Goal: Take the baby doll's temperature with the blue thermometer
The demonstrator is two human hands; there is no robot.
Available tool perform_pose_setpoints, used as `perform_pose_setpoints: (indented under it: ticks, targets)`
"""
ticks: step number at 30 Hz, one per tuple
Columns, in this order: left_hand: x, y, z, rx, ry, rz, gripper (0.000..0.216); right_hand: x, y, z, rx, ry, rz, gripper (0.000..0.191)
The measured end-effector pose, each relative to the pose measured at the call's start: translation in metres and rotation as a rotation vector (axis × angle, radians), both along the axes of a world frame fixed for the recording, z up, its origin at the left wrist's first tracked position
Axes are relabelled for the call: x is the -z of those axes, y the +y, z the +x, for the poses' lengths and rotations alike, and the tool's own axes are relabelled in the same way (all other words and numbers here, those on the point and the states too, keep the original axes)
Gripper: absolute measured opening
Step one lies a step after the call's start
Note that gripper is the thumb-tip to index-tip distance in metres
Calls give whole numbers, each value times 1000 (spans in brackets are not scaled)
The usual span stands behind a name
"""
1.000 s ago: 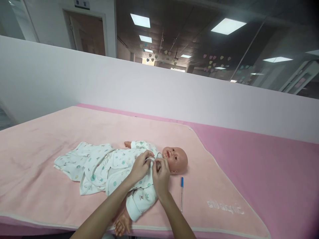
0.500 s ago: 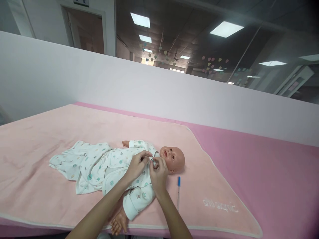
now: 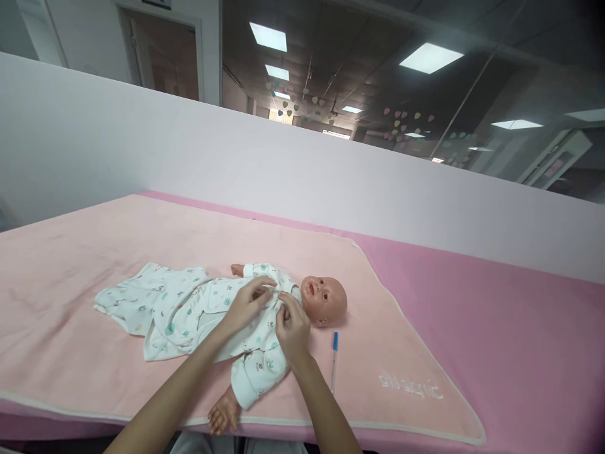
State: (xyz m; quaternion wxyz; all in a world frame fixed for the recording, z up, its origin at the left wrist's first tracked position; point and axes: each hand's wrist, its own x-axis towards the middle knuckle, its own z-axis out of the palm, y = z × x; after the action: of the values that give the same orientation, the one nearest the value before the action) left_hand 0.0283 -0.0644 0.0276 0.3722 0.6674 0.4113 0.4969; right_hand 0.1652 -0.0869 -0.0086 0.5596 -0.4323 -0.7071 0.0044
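A baby doll (image 3: 326, 299) lies on its back with its head to the right, dressed in a white printed baby outfit (image 3: 177, 309). My left hand (image 3: 249, 304) is at the doll's chest, its fingers curled and the fingertips pinching the front of the outfit. Close beside it, just below the doll's chin, my right hand (image 3: 293, 323) also has bent fingers closed on the cloth near the neckline. The bit of fabric between the fingertips is mostly hidden. One doll arm stretches toward me, its bare hand (image 3: 224, 411) near the table edge.
Under the doll spreads a pale pink blanket (image 3: 401, 353) with a white border, laid over a darker pink surface (image 3: 520, 328). A blue-capped pen (image 3: 334, 359) lies right of my right forearm. A white partition (image 3: 307, 170) stands behind.
Both hands have shifted slightly left and down the doll's chest, with the fingertips a little farther from the neck. The camera view has moved slightly too.
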Motion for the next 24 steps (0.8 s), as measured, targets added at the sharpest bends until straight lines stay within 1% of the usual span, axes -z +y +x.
perform_pose_setpoints:
  ticks: [2,4,6,9,12,15,18,21,24]
  targets:
    - [-1,-2,-17,-35,24,10,22,-1,-1,-1,-65,-59,-24,29]
    - [0,-7,-30,-51,114,36,22,-6,0,-3,-95,-105,-93,29]
    - [2,-13,-37,-49,222,84,21,-14,2,-7,-82,-135,-176,28]
    - [5,-19,-35,-71,352,200,18,-26,7,-12,-42,-202,-252,23]
    - [8,-20,-31,-97,415,275,18,-30,9,-14,-3,-290,-239,18]
    - [10,-19,-30,-100,444,283,18,-25,6,-12,6,-321,-190,15]
    - [11,-19,-32,-104,457,287,19,-19,4,-11,-2,-268,-153,9]
    - [12,-19,-32,-110,466,290,20,-14,3,-12,-22,-211,-115,12]
    - [11,-20,-30,-123,476,286,19,-12,4,-14,-9,-209,-102,13]
